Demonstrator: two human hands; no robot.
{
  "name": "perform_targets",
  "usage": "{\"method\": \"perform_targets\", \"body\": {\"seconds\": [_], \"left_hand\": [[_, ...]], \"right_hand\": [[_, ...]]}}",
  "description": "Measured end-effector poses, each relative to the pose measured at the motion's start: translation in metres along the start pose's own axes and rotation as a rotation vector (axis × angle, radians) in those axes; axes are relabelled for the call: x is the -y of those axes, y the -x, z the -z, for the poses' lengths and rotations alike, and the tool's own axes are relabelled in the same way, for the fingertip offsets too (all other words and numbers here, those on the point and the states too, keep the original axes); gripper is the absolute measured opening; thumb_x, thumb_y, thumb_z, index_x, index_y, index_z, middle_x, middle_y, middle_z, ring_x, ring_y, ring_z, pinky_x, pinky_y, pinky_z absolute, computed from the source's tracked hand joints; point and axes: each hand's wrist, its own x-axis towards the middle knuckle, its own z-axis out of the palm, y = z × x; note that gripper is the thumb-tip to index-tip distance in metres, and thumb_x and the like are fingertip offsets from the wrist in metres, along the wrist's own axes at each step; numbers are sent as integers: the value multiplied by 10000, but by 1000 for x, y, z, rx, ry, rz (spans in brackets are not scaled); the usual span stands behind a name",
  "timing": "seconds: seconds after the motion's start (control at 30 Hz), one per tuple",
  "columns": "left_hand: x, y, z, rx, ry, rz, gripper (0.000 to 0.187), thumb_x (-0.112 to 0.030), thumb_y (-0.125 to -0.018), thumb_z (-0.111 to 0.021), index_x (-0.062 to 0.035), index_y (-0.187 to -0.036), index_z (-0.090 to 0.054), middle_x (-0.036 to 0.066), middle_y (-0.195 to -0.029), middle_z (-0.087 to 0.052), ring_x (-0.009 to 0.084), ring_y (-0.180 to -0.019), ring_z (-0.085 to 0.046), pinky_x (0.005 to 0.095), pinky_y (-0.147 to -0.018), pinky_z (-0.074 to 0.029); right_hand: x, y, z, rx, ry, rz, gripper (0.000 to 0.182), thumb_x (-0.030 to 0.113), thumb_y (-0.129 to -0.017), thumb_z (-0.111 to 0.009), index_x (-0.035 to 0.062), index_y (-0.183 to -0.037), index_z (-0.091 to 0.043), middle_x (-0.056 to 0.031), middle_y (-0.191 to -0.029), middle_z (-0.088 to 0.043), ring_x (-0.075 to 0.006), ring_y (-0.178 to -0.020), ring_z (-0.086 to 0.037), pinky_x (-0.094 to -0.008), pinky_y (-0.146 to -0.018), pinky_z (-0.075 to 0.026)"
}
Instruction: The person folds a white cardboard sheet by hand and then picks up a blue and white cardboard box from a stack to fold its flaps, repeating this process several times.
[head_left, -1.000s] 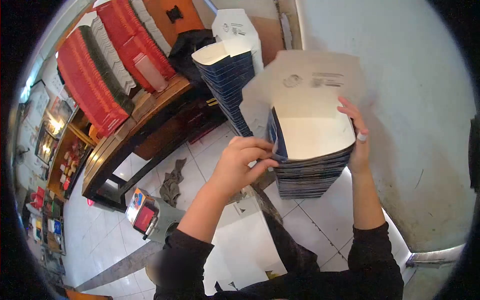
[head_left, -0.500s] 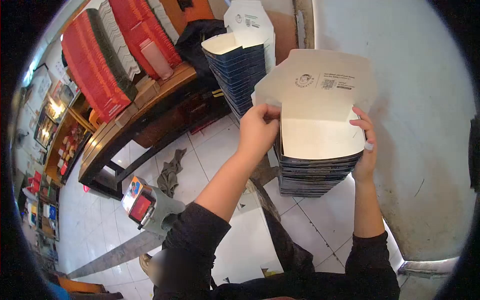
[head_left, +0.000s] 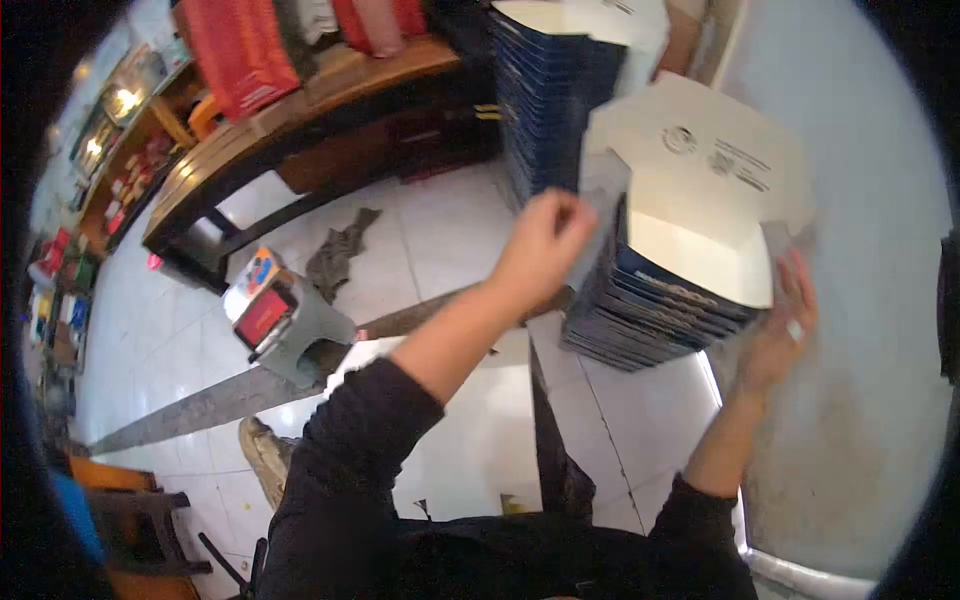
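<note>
A tall stack of nested paper food boxes, dark blue outside and cream inside, stands beside the wall. The top box has its printed lid flap raised at the back. My left hand is just left of the stack, its fingers curled and somewhat blurred, with nothing visible in them. On the right side, my right hand lies along the boxes near the top corner, fingers stretched out, a white band around one finger.
Behind stands a second stack of boxes. White flat sheets lie in front of my body. At left are a grey stool with a phone and small box on it, a cloth on the floor and a wooden bench. The wall is close on the right.
My left hand has come away from the top box's left edge. My right hand's fingers have moved from the inside rim to the outer side. The view has shifted.
</note>
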Motion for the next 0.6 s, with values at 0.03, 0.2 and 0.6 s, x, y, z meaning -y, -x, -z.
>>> {"method": "perform_targets", "body": {"seconds": [0.03,0.2,0.6], "left_hand": [[12,27,16,14,-216,-105,411,-337,-850,-647,26,-1035,-590,202,-988,-619,315,-907,-603,384,-816,-478],[63,164,98,140,-1126,159,819,-521,-798,-657,-5,-1378,-398,240,-1347,-468,458,-1267,-405,586,-1051,-294],[69,198,115,119,-808,-192,602,-303,-801,-699,-83,-1323,-494,163,-1293,-493,357,-1193,-471,455,-1005,-392]], "right_hand": [[7,4,13,-36,130,42,495,433,-991,-402,24,-1259,-481,-235,-1404,-422,-355,-1258,-461,-501,-1057,-374],[13,32,66,-54,224,172,387,312,-990,-423,30,-1248,-485,-238,-1395,-422,-365,-1231,-479,-509,-1023,-411],[50,74,-37,100,224,421,292,240,-944,-495,51,-1161,-550,-191,-1220,-538,-288,-1089,-545,-422,-911,-452]]}}
